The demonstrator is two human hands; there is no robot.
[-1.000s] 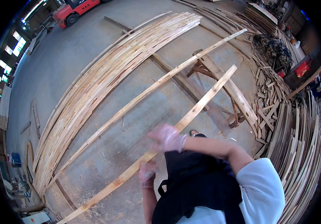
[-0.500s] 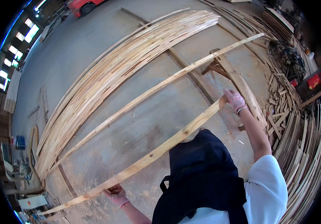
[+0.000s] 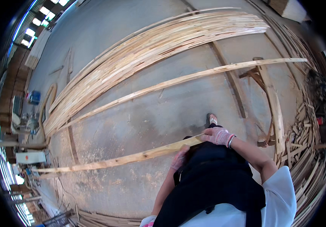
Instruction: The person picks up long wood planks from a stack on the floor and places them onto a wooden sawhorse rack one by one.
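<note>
A long pale wooden board (image 3: 132,159) with dark knots slants across in front of me, its far end low at the left beside a machine. My right hand (image 3: 219,136), in a pink-and-white work glove, is closed over its near end, just in front of my dark apron. Close by, my gloved left hand (image 3: 179,158) grips the board's lower edge, with its fingers partly hidden. Beyond lies a second long strip (image 3: 163,81), whose right end rests on a wooden trestle (image 3: 272,102).
A wide stack of long strips (image 3: 151,45) lies across the floor beams (image 3: 229,77). At the right are heaped offcuts (image 3: 299,132) and more long strips. A machine with a pale panel (image 3: 30,157) and a hose (image 3: 43,109) stands at the left. Sawdust covers the floor.
The board's near end has come down and left toward my body with my right hand. My left hand has shifted right along the board, close to the right one. My view has turned left.
</note>
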